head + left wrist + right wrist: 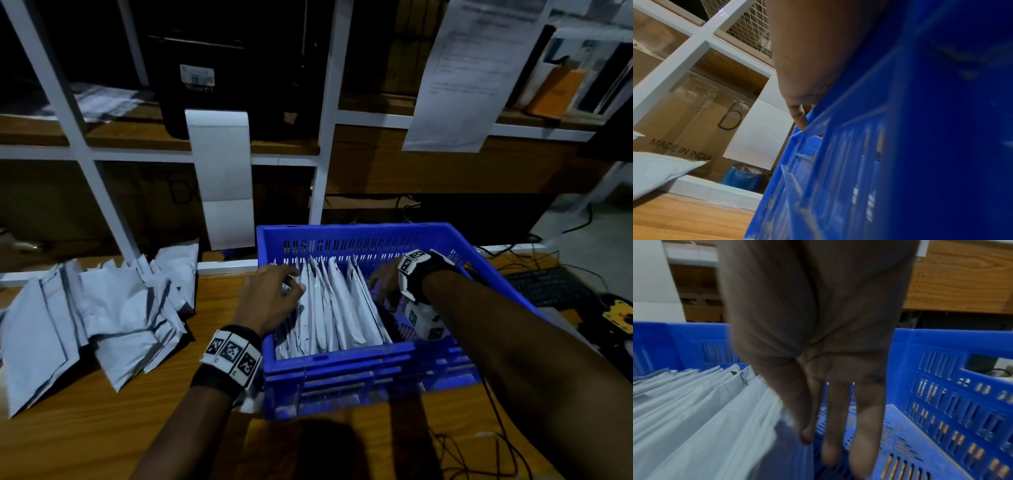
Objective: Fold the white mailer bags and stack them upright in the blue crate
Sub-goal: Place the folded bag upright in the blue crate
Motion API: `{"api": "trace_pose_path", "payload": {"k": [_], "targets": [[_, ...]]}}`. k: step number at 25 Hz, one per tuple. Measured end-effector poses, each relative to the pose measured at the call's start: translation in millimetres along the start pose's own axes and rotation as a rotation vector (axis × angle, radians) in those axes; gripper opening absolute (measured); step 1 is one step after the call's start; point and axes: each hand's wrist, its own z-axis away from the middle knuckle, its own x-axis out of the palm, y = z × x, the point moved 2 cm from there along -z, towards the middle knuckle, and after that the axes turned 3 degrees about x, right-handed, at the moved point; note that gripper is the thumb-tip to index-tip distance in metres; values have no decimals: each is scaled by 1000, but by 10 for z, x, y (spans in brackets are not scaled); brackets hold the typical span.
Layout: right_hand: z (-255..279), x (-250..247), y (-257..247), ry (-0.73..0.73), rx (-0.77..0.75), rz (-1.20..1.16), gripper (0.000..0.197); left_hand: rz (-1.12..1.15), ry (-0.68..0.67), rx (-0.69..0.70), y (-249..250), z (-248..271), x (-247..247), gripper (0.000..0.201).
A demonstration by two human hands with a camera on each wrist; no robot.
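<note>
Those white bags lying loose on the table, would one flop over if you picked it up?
Probably. The loose mailer bags look thin and creased, so likely floppy and light. In the blue crate, the folded bags lean together, hinting they won't stand alone.

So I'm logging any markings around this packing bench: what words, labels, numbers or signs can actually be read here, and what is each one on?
"MADE IN INDIA": brown cardboard box in the white shelf frame, left wrist view.
"b": a large single letter higher on the same box.
Printed white paper sheet hanging from the shelf: too blurred to read.
White barcode label on the black device: too small to read.
Black-and-white square marker tags on the wristbands: patterns only, characters illegible.
</note>
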Motion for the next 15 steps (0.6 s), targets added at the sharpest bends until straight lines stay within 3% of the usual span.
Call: {"api": "trace_pose_path", "payload": {"k": [2, 5, 10, 15], "targets": [[45, 21, -51, -211, -20, -101, 62, 9, -1, -9, 1, -6, -7, 33], [51, 16, -53, -270, -44, -216, 64, 11, 3, -13, 0, -13, 4, 32], [29, 37, -30, -5, 4, -93, 60, 0, -5, -32, 21, -9, -8, 29], [251, -35, -140, 69, -7, 77, 53, -14, -5, -37, 48, -7, -26, 26]]}}
